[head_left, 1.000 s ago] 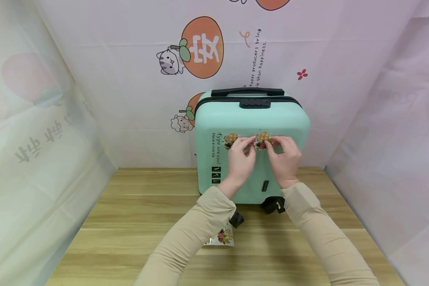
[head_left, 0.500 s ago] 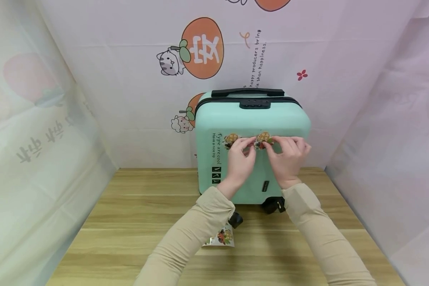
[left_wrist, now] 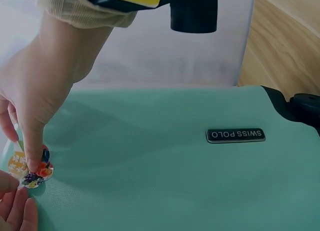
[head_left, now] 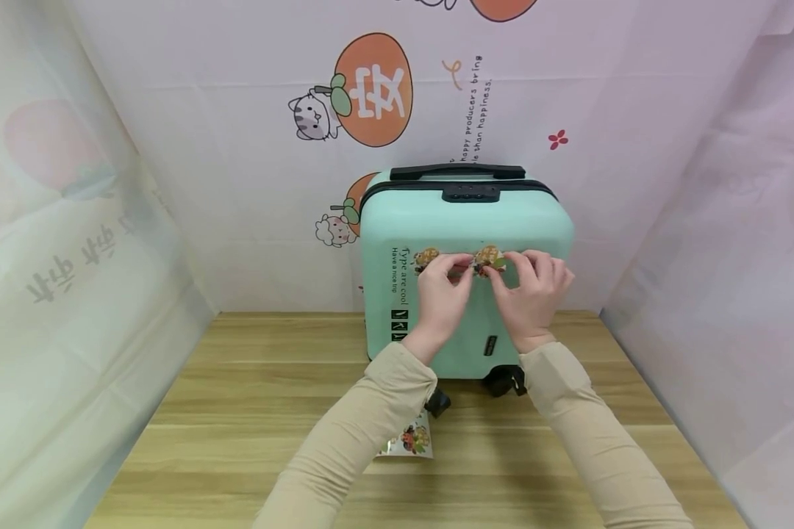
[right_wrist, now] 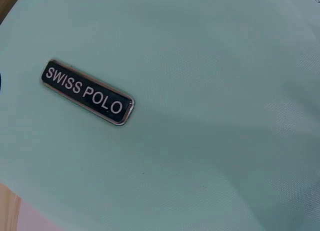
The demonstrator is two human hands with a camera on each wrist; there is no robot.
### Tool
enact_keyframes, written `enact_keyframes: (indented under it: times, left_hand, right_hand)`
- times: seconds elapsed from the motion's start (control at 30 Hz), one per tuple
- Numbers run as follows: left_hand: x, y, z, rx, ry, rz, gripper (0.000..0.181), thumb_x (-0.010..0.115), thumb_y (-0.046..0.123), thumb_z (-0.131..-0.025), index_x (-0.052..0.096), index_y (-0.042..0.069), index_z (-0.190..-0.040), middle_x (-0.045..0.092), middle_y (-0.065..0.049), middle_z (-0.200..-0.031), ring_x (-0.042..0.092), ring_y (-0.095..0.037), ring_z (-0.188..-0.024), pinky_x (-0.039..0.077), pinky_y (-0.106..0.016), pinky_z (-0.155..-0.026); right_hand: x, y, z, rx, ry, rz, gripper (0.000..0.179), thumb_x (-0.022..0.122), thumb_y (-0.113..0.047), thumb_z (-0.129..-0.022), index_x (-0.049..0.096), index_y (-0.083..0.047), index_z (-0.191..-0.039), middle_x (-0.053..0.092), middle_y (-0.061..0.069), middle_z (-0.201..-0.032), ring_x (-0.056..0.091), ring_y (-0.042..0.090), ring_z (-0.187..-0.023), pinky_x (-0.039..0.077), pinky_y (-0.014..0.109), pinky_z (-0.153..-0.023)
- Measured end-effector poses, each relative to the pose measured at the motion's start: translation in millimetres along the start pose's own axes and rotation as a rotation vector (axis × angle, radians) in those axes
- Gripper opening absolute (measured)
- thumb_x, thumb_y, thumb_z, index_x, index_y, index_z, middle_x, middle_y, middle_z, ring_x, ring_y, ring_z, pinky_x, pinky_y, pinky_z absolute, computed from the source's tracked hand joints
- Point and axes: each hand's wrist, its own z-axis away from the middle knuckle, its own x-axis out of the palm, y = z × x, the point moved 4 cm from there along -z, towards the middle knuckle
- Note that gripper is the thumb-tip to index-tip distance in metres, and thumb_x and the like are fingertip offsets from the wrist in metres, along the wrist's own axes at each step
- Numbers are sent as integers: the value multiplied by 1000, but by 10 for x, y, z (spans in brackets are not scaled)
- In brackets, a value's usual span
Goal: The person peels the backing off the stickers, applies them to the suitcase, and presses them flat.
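A mint green suitcase (head_left: 466, 220) stands upright, and both hands are at a round fruit-and-flower sticker (head_left: 491, 258) on its front. My left hand (head_left: 442, 297) pinches the sticker's left edge between thumb and index finger. The thumb of my right hand (head_left: 532, 294) presses on the sticker's lower part; its index finger is at the right edge. In the left wrist view, the same sticker (left_wrist: 44, 169) lies against the shell under the right thumb. A similar sticker (head_left: 426, 258) is on the suitcase left of the hands. The right wrist view shows only the shell and its SWISS POLO badge (right_wrist: 88, 92).
A sticker sheet (head_left: 415, 439) lies on the wooden table (head_left: 271, 367), partly hidden by the left sleeve. Black wheels (head_left: 505, 380) project from the suitcase's bottom. Printed cloth (head_left: 238, 147) hangs behind and along both sides.
The right thumb has slid slightly left and down across the sticker, and the right hand's other fingers have spread. The left hand stays at the sticker's left edge, shifted only slightly.
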Motion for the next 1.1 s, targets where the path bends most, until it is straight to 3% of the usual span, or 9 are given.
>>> enact_keyframes:
  times: [0.17,0.37,0.53,0.63,0.73,0.87,0.97,1.1]
  left_hand:
    - [-12,7,-19,29,21,-61,12,64,5,-89,70,3,-99,69,-9,-94,66,-16,-82,51,-12,-70]
    - [-12,-2,-18,31,28,-96,11,64,7,-89,70,4,-98,69,-7,-93,66,-15,-81,51,-12,-69]
    - [-14,-2,-6,44,23,-92,12,63,7,-90,70,5,-99,69,-7,-94,66,-15,-81,51,-13,-69]
    - [-26,-3,14,56,-9,-99,15,60,5,-91,69,4,-103,69,-8,-97,66,-15,-85,52,-13,-71]
    - [-51,26,46,97,-70,-181,20,57,3,-92,67,4,-110,67,-8,-105,65,-14,-91,51,-13,-72]
    - [-81,91,100,176,-145,-322,28,57,4,-92,62,5,-120,61,-8,-119,61,-13,-67,48,-15,-55]
    - [-103,108,135,229,-150,-408,31,58,6,-91,61,5,-122,60,-8,-123,63,-15,-74,52,-21,-60]
    - [-148,77,152,330,-108,-481,28,60,5,-89,64,5,-118,59,-10,-122,59,-22,-107,53,-30,-85]
  right_hand:
    - [-12,24,-22,-10,-29,-16,50,83,-17,-71,59,-3,-113,54,20,-107,44,38,-96,28,54,-87]
    - [-14,56,-164,-55,-192,-27,67,85,-16,-68,53,-4,-125,49,17,-130,39,35,-123,19,55,-103]
    - [-25,69,-233,-69,-308,-9,74,86,-16,-67,51,0,-130,46,19,-139,35,35,-132,18,56,-108]
    - [-36,63,-237,-73,-347,7,73,85,-18,-68,52,2,-130,45,20,-139,35,37,-132,20,56,-106]
    - [-42,55,-242,-78,-366,15,73,85,-19,-70,51,2,-131,44,21,-140,35,38,-132,21,56,-106]
    - [-44,48,-264,-84,-368,16,73,84,-19,-70,51,1,-131,43,20,-141,34,37,-133,20,55,-107]
    - [-47,44,-272,-87,-370,18,73,85,-19,-70,50,1,-131,43,20,-142,34,37,-133,20,55,-107]
    - [-53,45,-265,-79,-368,16,74,85,-19,-68,51,1,-131,43,19,-142,34,37,-133,21,55,-107]
